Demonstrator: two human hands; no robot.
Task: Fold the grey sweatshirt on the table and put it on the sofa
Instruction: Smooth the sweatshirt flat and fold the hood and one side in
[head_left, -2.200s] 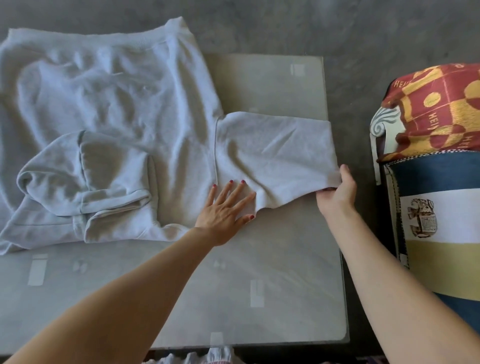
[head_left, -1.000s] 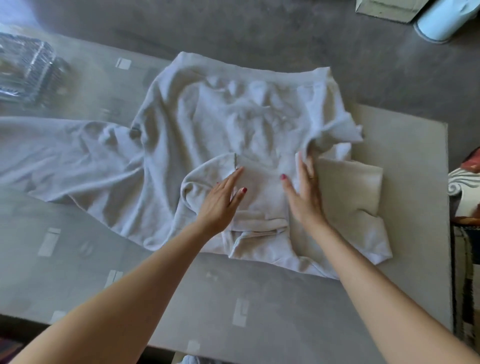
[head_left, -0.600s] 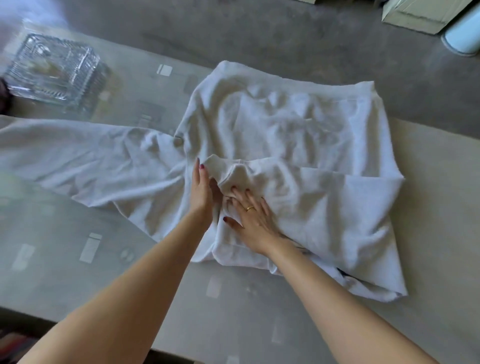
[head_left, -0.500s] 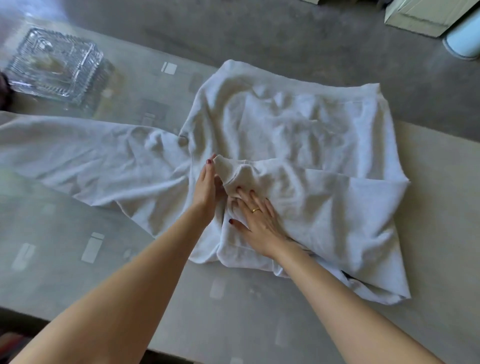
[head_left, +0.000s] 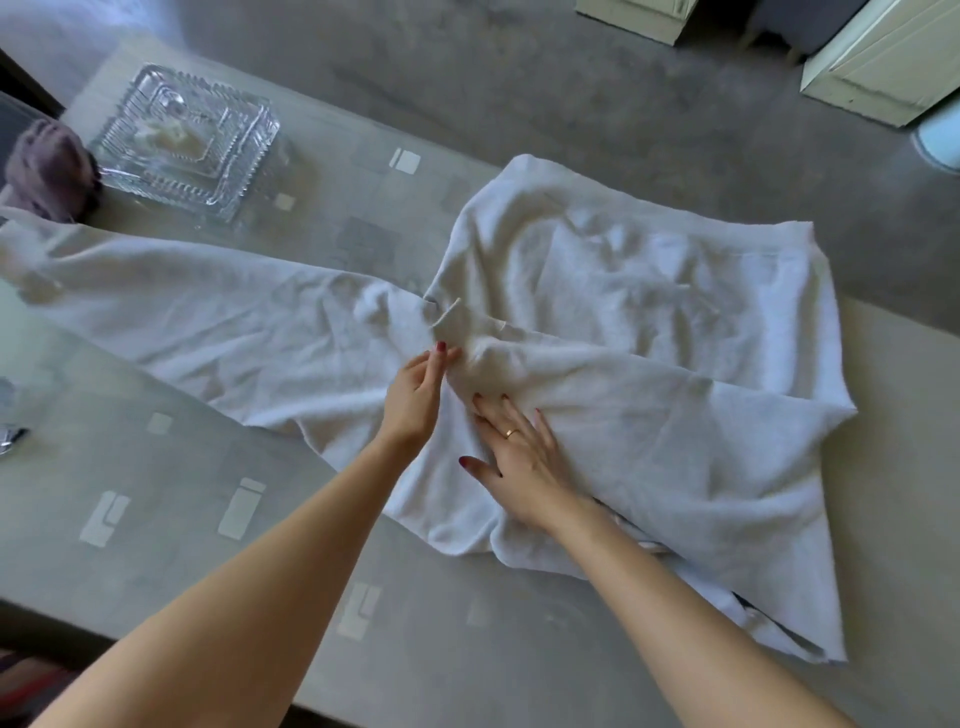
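The grey sweatshirt (head_left: 613, 291) lies spread on the glass table (head_left: 156, 519). Its right sleeve is folded across the body toward the middle. The left sleeve (head_left: 182, 312) stretches out flat to the left. My left hand (head_left: 415, 400) stands on edge against the tip of the folded sleeve, fingers straight and touching the cloth. My right hand (head_left: 519, 457) lies flat, fingers spread, pressing on the folded sleeve just right of the left hand. The sofa is out of view.
A cut-glass dish (head_left: 187, 145) stands at the table's far left, with a purplish cloth (head_left: 47, 171) beside it. A small metal object (head_left: 10, 441) sits at the left edge. Pale cabinets (head_left: 878, 67) stand on the floor beyond the table.
The right sleeve has been folded over the body from the right. Both hands moved to the folded sleeve's end; the right hand now presses it flat. The view shifted left.
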